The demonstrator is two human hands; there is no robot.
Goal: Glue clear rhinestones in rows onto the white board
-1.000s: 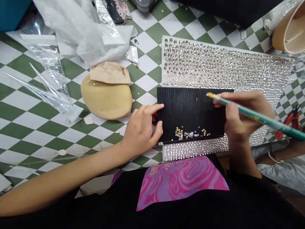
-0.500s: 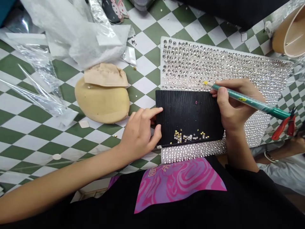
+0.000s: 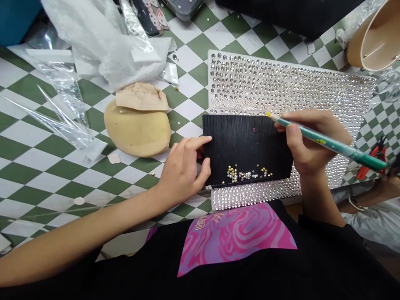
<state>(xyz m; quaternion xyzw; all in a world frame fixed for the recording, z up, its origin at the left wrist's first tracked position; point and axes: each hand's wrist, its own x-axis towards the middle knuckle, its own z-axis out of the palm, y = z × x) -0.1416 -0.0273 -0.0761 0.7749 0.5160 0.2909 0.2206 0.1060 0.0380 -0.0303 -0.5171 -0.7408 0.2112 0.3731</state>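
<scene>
My right hand [image 3: 312,139] pinches a green pencil [image 3: 328,143] with a pale end and yellow tip. The tip is over the far edge of a ridged black tray [image 3: 240,143], beside the rhinestone sheet [image 3: 259,83]. Small gold-backed and clear rhinestones [image 3: 233,173] lie loose along the tray's near side. At the tray's left edge, my left hand [image 3: 184,166] grips it, index finger on top and thumb lower down; the other fingertips are partly hidden. The tray rests across the sheet, which carries dense rows of silver stones and shows again along the tray's near side.
Left of the tray lies a yellowish oval pad [image 3: 137,129] with a beige piece on it. Clear plastic bags [image 3: 65,100] and white wrapping [image 3: 90,41] are farther left. A tan cup [image 3: 371,41] stands far right, near red-handled cutters [image 3: 364,168] and another person's arm [image 3: 371,196].
The pencil tip has drawn back slightly toward me, from over the stone rows to the tray's far edge. The left hand keeps its hold on the tray. The view has shifted a little.
</scene>
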